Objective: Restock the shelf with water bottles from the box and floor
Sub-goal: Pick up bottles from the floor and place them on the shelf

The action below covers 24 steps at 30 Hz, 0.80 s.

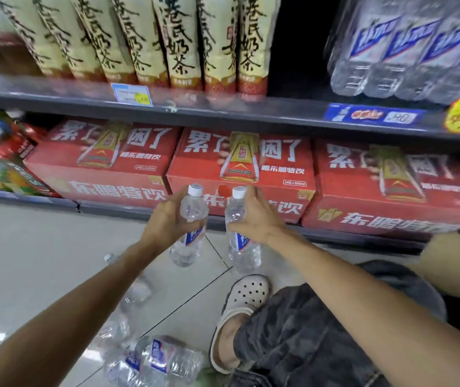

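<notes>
My left hand (167, 219) and right hand (253, 216) each hold a water bottle (188, 236) in a tight grip, above the floor (28, 261). Their blue labels are blurry. The red boxes (240, 169) say "24 x 500ml".

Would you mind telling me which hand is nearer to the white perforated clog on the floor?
The right hand is nearer, holding its clear plastic water bottle just above the white perforated clog. The left hand holds another bottle farther left.
</notes>
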Each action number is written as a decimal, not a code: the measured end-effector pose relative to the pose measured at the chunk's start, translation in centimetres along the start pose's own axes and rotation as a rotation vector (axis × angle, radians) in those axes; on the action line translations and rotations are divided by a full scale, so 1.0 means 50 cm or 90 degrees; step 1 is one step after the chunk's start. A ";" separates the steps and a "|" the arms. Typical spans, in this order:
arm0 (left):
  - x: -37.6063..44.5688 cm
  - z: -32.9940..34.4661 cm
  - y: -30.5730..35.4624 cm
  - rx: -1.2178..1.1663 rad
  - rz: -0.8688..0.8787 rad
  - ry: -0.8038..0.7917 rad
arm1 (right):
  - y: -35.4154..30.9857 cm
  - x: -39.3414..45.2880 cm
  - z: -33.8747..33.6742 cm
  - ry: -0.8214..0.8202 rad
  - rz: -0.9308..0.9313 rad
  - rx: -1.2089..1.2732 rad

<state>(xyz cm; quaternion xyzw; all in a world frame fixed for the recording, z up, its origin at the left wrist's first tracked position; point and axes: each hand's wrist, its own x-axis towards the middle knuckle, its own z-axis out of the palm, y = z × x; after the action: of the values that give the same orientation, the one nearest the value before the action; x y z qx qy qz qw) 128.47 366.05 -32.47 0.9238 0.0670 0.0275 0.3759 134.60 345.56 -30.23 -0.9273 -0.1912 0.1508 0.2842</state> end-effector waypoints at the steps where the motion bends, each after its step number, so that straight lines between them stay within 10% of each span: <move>1: 0.004 -0.008 0.026 0.000 0.024 -0.003 | -0.003 -0.009 -0.028 0.015 -0.009 0.008; 24: 0.107 0.006 0.639 -0.029 0.471 0.052 | 0.128 -0.277 -0.546 0.432 -0.028 -0.059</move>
<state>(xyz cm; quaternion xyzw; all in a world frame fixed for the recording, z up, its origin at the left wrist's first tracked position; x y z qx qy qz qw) 137.12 343.99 -10.36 0.8750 -0.2573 0.2001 0.3580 134.73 321.74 -9.98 -0.9323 -0.1128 -0.1811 0.2922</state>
